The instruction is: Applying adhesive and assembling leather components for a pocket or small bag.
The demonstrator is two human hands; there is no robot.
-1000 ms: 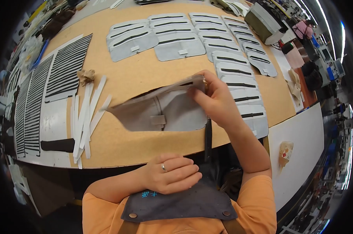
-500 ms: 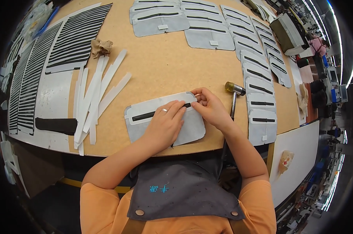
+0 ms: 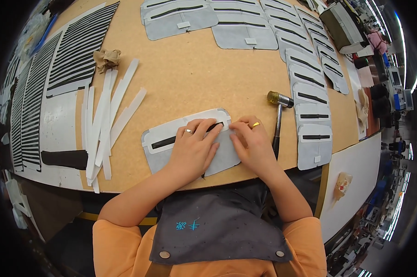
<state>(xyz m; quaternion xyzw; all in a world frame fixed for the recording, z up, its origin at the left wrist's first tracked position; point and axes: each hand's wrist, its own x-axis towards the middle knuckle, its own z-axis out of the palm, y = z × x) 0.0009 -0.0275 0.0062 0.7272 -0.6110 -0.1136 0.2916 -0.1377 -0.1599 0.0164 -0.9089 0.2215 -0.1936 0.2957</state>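
Observation:
A grey fabric panel (image 3: 164,161) with rounded corners lies tilted on the table in front of me. A white band crosses its upper part, and a black strip (image 3: 163,143) runs in a slot within that band. My left hand (image 3: 193,147) lies over the middle of the panel, fingers stretched out and pressing on the black strip. At the panel's right edge is my right hand (image 3: 254,145), its fingers bent, with thumb and fingertips against the edge. The strip's right end shows between the two hands.
A hammer (image 3: 278,121) lies right of my hands. Similar finished-looking panels (image 3: 313,138) overlap in rows at the right and far side. White strips (image 3: 108,115), a crumpled brown cloth (image 3: 108,59), a dark strip (image 3: 64,159) and black-striped sheets (image 3: 81,46) lie at the left.
My right hand has come off the strip's right end and moved slightly right and down to the panel's edge. My left hand stays on the strip. The view has shifted a little.

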